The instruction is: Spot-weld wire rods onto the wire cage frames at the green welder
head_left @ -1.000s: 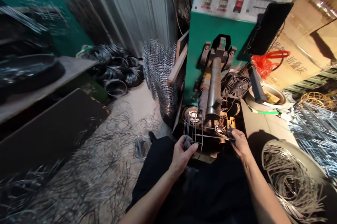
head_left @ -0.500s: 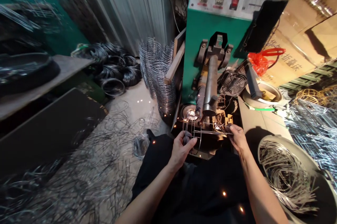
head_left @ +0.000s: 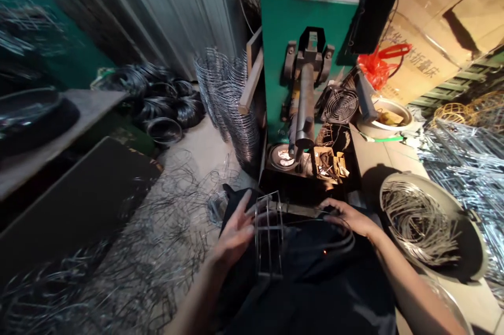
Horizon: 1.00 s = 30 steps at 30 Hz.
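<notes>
A small welded wire frame [head_left: 269,228] hangs above my lap, its crossed bars facing me. My left hand [head_left: 234,232] grips its left side, with the thumb near the bars and the other fingers partly behind them. On the right, my right hand [head_left: 346,217] has its fingers bent round thin wires that run across from the frame; motion blurs them. A curved wire loop shows below that hand. Beyond both hands stands a green spot-welding machine [head_left: 271,83], its thick metal arm [head_left: 305,109] pointing towards me over a lower electrode.
Stacked wire rings [head_left: 246,130] stand left of the machine. Loose wires [head_left: 157,235] litter the floor. At right, a round tub [head_left: 468,240] holds cut wires, near a heap of wire pieces [head_left: 464,167]. A dark board [head_left: 90,188] leans at left.
Both hands have drawn back from the electrodes towards my lap, bringing the wire frame along and turning it. The sparks have mostly gone. The view has shifted slightly.
</notes>
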{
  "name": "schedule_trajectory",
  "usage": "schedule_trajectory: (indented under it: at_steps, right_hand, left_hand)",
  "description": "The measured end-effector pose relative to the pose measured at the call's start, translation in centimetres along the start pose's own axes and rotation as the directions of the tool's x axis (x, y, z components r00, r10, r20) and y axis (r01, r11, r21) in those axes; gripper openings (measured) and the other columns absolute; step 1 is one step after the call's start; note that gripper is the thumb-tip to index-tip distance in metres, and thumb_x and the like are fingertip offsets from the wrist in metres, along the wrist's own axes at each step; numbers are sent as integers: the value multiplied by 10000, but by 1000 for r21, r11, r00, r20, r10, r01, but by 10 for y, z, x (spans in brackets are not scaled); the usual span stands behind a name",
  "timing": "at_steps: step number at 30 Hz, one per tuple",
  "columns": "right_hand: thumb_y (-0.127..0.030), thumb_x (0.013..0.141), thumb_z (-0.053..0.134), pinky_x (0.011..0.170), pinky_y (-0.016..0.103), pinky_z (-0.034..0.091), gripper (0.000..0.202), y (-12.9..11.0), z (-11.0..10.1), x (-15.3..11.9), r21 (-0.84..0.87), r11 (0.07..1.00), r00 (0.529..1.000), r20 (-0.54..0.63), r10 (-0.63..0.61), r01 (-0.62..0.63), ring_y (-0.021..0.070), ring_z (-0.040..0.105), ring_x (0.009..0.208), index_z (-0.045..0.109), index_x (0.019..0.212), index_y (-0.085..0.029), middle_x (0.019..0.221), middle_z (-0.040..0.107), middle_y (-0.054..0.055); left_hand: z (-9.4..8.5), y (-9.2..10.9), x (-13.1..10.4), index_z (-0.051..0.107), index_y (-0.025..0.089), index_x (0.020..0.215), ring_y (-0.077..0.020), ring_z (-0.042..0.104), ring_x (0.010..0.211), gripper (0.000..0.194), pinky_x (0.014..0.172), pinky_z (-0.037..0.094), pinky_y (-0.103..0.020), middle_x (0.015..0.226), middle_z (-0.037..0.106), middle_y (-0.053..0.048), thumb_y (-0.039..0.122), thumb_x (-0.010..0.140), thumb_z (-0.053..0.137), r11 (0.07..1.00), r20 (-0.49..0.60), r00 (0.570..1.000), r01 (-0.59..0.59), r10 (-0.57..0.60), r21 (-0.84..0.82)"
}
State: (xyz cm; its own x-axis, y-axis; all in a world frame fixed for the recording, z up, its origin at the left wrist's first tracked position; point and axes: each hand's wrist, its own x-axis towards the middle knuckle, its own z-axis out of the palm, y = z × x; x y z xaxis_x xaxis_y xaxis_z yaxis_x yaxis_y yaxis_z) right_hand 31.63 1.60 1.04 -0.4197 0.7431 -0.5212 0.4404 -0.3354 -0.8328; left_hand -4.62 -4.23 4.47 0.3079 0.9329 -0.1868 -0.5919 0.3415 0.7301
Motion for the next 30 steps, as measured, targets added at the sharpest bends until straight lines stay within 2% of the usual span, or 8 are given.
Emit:
schedule_trajectory:
  at_steps: [2,4,7,10,14,18,24,30]
  right_hand:
    - [-520,765,732,492,226,439,478,10,5,3,-9,999,999,20,40,-40,115,532,572,625,1127,-227,757,605,-20]
    - [-524,760,727,497,230,430,439,18,5,4,-11,999,998,35,51,-51,122,528,590,663,1058,-208,781,623,-7]
    - [-513,741,749,593,252,448,363,22,-3,4,-43,997,998,-7,-70,70,145,545,695,703,882,-181,837,640,13]
    - [-502,764,745,674,270,434,332,12,-12,8,-39,980,973,-121,-197,193,148,531,736,689,760,-174,800,619,15]
    - [-544,760,739,590,263,356,387,-7,-23,20,164,934,912,-323,-252,316,111,429,593,619,692,-183,636,538,-15]
    - [-564,695,777,535,260,243,453,-17,-36,38,200,892,851,-437,-289,406,92,299,538,544,599,-187,559,417,-49]
    - [-518,701,790,584,272,251,464,-24,-42,67,166,875,790,-529,-311,455,105,333,580,500,556,-185,578,423,-42]
    - [-478,708,803,591,276,259,460,-27,-45,82,158,861,766,-553,-328,483,109,330,583,486,547,-186,572,402,-43]
  left_hand:
    - [-9,-25,-6,376,291,1477,-333,644,1120,857,932,490,-457,1458,491,-201,398,741,802,991,-47,990,131,-131,-8]
    - [-12,-49,-16,423,234,1432,-276,713,904,778,815,534,-407,1388,546,-230,390,764,789,975,-89,971,222,-221,8]
    - [-7,-67,-26,426,163,1411,-165,668,610,746,647,523,-311,1095,698,-182,385,790,773,974,-195,960,219,-203,65]
    - [3,-68,-15,405,134,1437,-112,581,528,762,555,468,-240,801,700,-65,375,807,761,987,-275,958,119,-86,108]
    - [11,-63,18,375,162,1490,-118,558,570,807,540,467,-231,672,614,16,346,804,758,990,-253,966,-20,56,143]
    - [14,-62,44,369,209,1514,-99,558,587,808,623,489,-243,695,594,37,320,810,750,959,-197,970,-86,142,271]
    - [14,-66,61,334,248,1535,-99,567,645,804,698,489,-251,754,591,33,310,838,731,920,-164,964,-139,211,367]
    - [15,-67,71,324,273,1540,-99,567,645,814,683,502,-254,782,577,31,323,838,732,929,-177,961,-143,213,342]
